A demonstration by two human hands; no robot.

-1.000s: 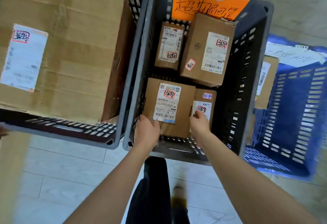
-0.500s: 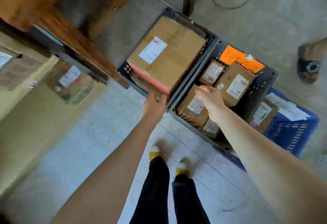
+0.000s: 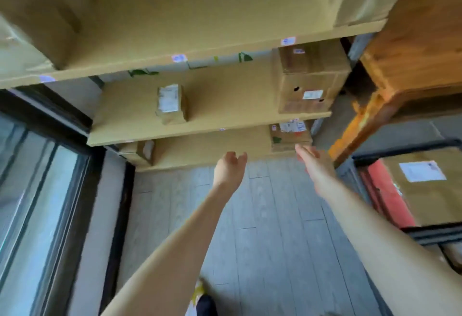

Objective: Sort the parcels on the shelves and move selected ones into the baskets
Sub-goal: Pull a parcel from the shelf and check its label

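I face tan shelves with cardboard parcels. On the middle shelf [image 3: 212,125] lie a small labelled parcel [image 3: 171,104] and a large box [image 3: 310,78]. The lowest shelf [image 3: 212,150] holds a stickered parcel [image 3: 290,135] at the right and a small box [image 3: 141,152] at the left. Both my arms reach toward the lowest shelf. My left hand [image 3: 228,168] holds nothing, its fingers loosely curled. My right hand [image 3: 313,163] is stretched flat and holds nothing, its fingertips just below the stickered parcel. A dark basket [image 3: 425,233] with a big labelled box [image 3: 425,185] shows at the right edge.
Large boxes [image 3: 37,15] sit on the top shelf. A wooden cabinet [image 3: 412,53] stands to the right of the shelves, close above the basket. A glass door with a dark frame [image 3: 50,190] fills the left. Grey plank floor [image 3: 262,228] lies between me and the shelves.
The view has swung from the baskets on the floor up to the shelves. Both hands let go of the parcels in the grey basket and now reach, holding nothing, toward the lowest shelf.
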